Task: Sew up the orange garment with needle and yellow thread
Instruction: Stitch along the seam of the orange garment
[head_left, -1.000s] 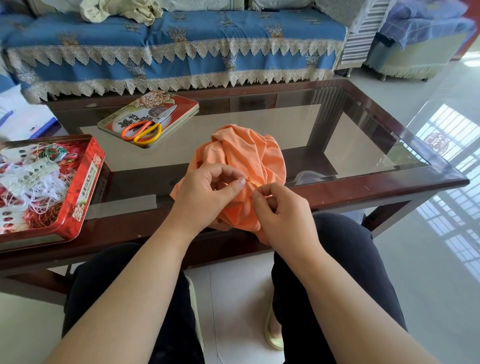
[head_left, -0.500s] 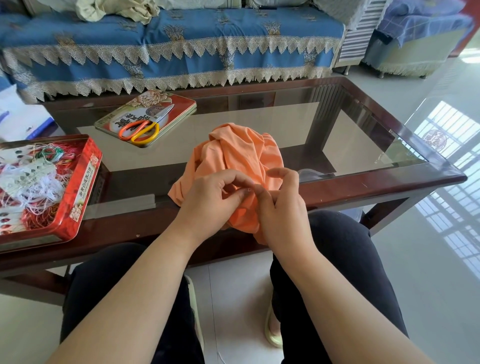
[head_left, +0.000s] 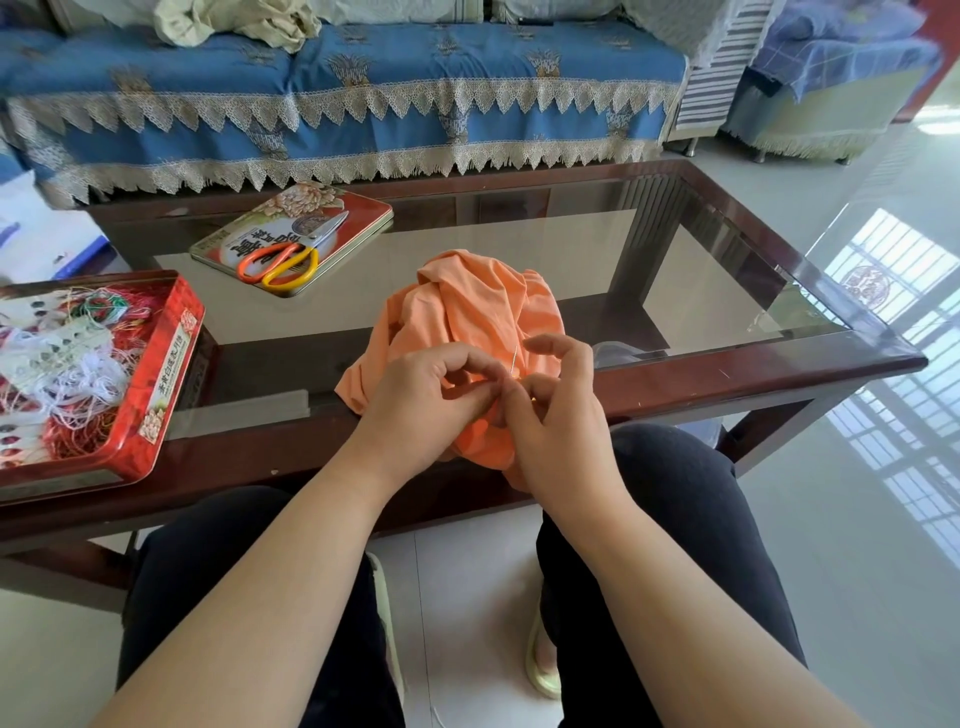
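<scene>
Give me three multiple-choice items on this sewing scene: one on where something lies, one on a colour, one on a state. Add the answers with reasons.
1. Where do the scissors lie?
A. on the flat tin lid
B. inside the red tin
C. on the floor

2. What colour are the scissor handles?
A. both blue
B. one orange, one yellow
C. both black

3. What is the state of the orange garment?
A. hung on the sofa
B. folded flat in a tin
C. bunched at the table's near edge, held by both hands

Answers:
1 A: the scissors rest on the lid on the glass table.
2 B: one loop is orange, the other yellow.
3 C: the left hand and right hand pinch the cloth, with the needle sticking up between them.
</scene>
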